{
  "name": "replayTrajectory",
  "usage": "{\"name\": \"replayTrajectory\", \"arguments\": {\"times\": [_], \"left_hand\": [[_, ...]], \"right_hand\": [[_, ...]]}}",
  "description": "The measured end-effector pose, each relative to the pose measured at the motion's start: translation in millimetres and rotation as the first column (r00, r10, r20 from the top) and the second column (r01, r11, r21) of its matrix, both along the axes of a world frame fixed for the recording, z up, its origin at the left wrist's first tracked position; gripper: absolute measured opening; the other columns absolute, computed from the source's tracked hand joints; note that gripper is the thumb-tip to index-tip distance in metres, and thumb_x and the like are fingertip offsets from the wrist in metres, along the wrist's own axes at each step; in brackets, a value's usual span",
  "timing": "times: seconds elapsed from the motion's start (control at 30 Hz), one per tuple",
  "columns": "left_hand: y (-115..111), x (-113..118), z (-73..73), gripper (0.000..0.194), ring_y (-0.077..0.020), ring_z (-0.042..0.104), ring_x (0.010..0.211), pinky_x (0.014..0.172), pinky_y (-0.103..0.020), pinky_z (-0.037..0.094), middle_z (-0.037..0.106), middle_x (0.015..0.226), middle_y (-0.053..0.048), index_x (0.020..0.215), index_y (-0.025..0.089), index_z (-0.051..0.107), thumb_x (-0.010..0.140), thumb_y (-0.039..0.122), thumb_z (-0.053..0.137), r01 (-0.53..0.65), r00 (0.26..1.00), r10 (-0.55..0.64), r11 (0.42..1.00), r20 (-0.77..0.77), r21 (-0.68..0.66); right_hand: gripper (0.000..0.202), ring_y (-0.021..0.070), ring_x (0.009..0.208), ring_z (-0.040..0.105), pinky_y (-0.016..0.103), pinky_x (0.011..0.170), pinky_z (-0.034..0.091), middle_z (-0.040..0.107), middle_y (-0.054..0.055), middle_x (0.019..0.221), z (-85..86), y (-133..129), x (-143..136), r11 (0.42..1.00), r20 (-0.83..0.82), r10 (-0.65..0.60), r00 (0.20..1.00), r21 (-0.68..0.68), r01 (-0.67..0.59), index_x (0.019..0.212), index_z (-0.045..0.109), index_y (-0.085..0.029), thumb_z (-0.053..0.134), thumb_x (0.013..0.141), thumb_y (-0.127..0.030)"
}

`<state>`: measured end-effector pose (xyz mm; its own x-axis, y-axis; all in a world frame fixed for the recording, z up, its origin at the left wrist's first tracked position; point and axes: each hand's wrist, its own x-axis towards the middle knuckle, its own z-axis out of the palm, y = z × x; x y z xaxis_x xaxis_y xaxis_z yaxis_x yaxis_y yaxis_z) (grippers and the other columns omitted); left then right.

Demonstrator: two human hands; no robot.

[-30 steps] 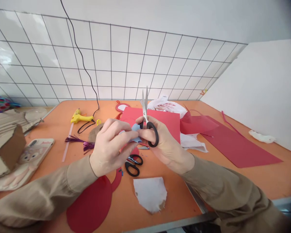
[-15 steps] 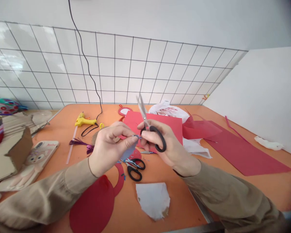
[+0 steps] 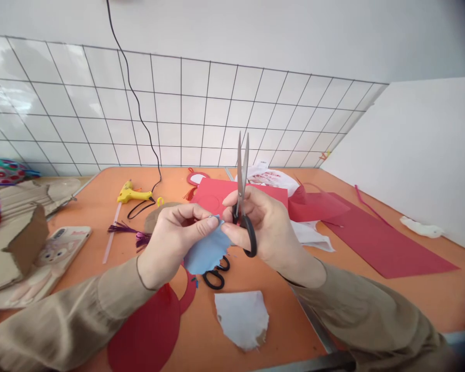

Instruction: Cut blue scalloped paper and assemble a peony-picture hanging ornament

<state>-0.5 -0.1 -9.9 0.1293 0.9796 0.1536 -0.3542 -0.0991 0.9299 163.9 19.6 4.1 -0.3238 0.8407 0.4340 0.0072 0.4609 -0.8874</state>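
Between my left thumb and fingers I pinch the edge of a light blue fabric piece point(image 3: 207, 251), which hangs below my hands. My left hand point(image 3: 180, 235) is closed on it. My right hand point(image 3: 269, 227) holds black-handled scissors point(image 3: 242, 175), their blades pointing up and slightly apart; its thumb and fingertips also meet the fabric's upper edge. Beneath the fabric, a second pair of scissors point(image 3: 214, 279) lies on the table, its blades hidden. A white ragged-edged fabric piece point(image 3: 243, 319) lies nearer me, and a red disc point(image 3: 147, 330) is by my left forearm.
On the orange table point(image 3: 201, 330) are a yellow glue gun point(image 3: 134, 194) with a black cord, a purple tassel point(image 3: 141, 238), red sheets point(image 3: 387, 237), a white plastic bag point(image 3: 273, 178), a phone point(image 3: 67, 245) and cut cardboard point(image 3: 19, 243). A tiled wall point(image 3: 196, 111) stands behind.
The blue fabric has swung out into fuller view, covering the blades of the scissors on the table. The scissors in my right hand have turned more upright and shifted right.
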Motion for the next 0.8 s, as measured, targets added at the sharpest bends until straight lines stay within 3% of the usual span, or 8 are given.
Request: {"name": "replayTrajectory", "arguments": {"times": [0.23, 0.4, 0.8], "left_hand": [[2.6, 0.4, -2.0, 0.016, -0.0049, 0.055, 0.049, 0.047, -0.014, 0.044, 0.068, 0.060, 0.003, 0.065, 0.016, 0.072, 0.068, 0.025, 0.086, 0.054, 0.997, -0.049, 0.996, 0.064, -0.068], [1.9, -1.4, 0.9, 0.020, -0.0045, 0.051, 0.045, 0.046, -0.016, 0.044, 0.063, 0.055, 0.004, 0.068, 0.015, 0.072, 0.069, 0.031, 0.085, 0.096, 0.995, -0.095, 0.990, 0.023, -0.102], [1.2, -1.1, -1.9, 0.016, -0.0056, 0.053, 0.046, 0.046, -0.016, 0.045, 0.063, 0.053, 0.003, 0.061, 0.016, 0.073, 0.071, 0.024, 0.083, 0.082, 0.997, -0.081, 0.993, 0.019, -0.089]], "right_hand": [[0.023, 0.0087, 0.056, 0.051, 0.024, 0.051, 0.040, 0.057, -0.006, 0.064, -0.1, 2.1, -0.1, 0.999, -0.010, 0.002, 1.000, -0.046, -0.002, 0.086, 0.055, -0.021, 0.066, 0.066, -0.013], [0.023, 0.0104, 0.058, 0.054, 0.025, 0.050, 0.041, 0.058, -0.005, 0.066, 0.9, 1.2, 0.6, 0.999, -0.003, -0.008, 1.000, -0.048, 0.008, 0.086, 0.055, -0.022, 0.066, 0.066, -0.014], [0.025, 0.0097, 0.057, 0.051, 0.025, 0.051, 0.040, 0.056, -0.006, 0.065, 0.6, 1.6, 1.4, 0.999, 0.018, 0.034, 0.999, 0.008, -0.034, 0.089, 0.056, -0.021, 0.066, 0.069, -0.010]]}}
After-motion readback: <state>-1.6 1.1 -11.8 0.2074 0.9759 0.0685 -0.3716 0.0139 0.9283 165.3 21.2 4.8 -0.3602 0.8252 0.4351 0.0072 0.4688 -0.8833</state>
